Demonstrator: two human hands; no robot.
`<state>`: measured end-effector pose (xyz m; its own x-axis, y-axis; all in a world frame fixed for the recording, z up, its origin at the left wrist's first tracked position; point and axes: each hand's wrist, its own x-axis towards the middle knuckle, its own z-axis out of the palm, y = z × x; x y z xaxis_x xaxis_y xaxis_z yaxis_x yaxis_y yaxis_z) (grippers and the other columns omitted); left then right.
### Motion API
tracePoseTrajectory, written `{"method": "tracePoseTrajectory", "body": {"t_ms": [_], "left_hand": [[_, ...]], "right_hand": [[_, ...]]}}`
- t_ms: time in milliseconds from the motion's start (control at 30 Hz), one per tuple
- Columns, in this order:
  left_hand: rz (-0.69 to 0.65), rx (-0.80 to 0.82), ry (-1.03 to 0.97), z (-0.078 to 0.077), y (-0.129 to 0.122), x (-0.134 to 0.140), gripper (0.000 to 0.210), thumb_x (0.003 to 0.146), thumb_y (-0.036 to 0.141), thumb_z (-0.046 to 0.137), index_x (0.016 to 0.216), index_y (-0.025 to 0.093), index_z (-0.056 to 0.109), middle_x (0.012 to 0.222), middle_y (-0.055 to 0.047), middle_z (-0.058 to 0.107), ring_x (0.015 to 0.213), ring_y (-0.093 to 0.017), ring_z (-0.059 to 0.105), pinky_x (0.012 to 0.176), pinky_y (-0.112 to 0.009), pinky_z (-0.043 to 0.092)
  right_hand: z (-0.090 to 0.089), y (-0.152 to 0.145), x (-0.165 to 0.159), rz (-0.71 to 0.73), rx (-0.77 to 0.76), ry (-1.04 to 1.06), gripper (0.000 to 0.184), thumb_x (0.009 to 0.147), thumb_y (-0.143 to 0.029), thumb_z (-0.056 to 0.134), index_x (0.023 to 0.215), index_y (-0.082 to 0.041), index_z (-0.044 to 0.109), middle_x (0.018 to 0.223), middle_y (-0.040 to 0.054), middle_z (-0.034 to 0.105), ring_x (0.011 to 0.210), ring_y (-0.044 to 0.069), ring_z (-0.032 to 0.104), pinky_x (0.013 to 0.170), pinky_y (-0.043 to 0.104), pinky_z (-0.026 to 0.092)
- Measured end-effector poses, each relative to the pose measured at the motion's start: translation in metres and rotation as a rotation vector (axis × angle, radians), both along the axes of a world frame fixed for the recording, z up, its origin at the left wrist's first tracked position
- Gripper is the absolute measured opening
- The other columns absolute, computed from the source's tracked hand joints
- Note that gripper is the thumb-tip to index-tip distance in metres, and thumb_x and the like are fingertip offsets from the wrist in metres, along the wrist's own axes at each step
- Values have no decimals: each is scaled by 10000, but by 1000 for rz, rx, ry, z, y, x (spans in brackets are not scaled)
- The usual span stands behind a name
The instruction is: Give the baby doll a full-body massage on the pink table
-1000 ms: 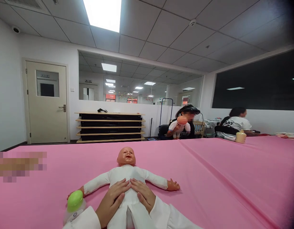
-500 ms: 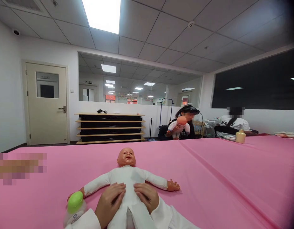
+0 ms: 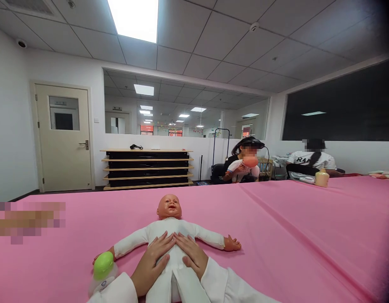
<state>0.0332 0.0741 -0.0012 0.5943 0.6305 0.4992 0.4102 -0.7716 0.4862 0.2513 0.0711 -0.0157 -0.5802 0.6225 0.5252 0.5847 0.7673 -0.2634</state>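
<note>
A baby doll [image 3: 169, 225] with a white cloth body lies face up on the pink table cover [image 3: 276, 252], arms stretched to both sides and head away from me. My left hand [image 3: 154, 261] rests flat on the left side of its belly, fingers extended. On the other side my right hand [image 3: 192, 254] lies flat too, and the fingertips of both hands meet near the middle of the chest. Neither hand grips anything. Beside my left sleeve stands a baby bottle [image 3: 103, 269] with a green cap, close to the doll's hand; the sleeve hides part of it.
A yellowish bottle [image 3: 322, 178] stands at the table's far right. Beyond the table, a person [image 3: 234, 162] holds another doll, and a second person [image 3: 312, 158] sits farther right. A low shelf stack [image 3: 146, 168] stands by the wall. A pixelated patch covers the left table edge.
Both hands have slid up the doll's belly and inward, so their fingertips now meet. The seated person's doll has shifted right and lower. My view has moved slightly.
</note>
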Motion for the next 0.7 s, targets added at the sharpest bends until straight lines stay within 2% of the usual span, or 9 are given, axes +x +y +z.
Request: {"method": "tracePoseTrajectory", "body": {"t_ms": [133,333,500,700], "left_hand": [[42,-152,26,9,1,0,420,877,458,328,1275,349,406,1407,13,299,1331,-231,168,1056,-546,136],[159,-306,46,19,16,7,497,877,514,230,1320,321,346,1441,32,225,1348,-189,95,1089,-472,45],[298,-274,63,9,32,5,453,888,489,210,1296,367,367,1435,64,242,1348,-185,100,1075,-492,19],[465,-168,115,-3,42,-7,472,899,420,198,1326,285,344,1409,23,312,1320,-176,213,1082,-437,120]], "right_hand": [[4,3,3,-27,-87,-41,579,875,-534,212,1366,-231,255,1393,86,306,1321,209,203,1037,528,185],[17,11,6,-92,-183,-101,633,840,-597,229,1373,-255,224,1433,72,206,1336,238,141,1035,571,85],[15,23,13,-277,-216,-99,581,870,-549,174,1371,-260,225,1426,49,233,1332,217,173,1050,545,120],[11,26,26,-517,-160,-217,597,880,-517,169,1354,-176,294,1379,75,338,1287,216,296,1065,500,188]]}}
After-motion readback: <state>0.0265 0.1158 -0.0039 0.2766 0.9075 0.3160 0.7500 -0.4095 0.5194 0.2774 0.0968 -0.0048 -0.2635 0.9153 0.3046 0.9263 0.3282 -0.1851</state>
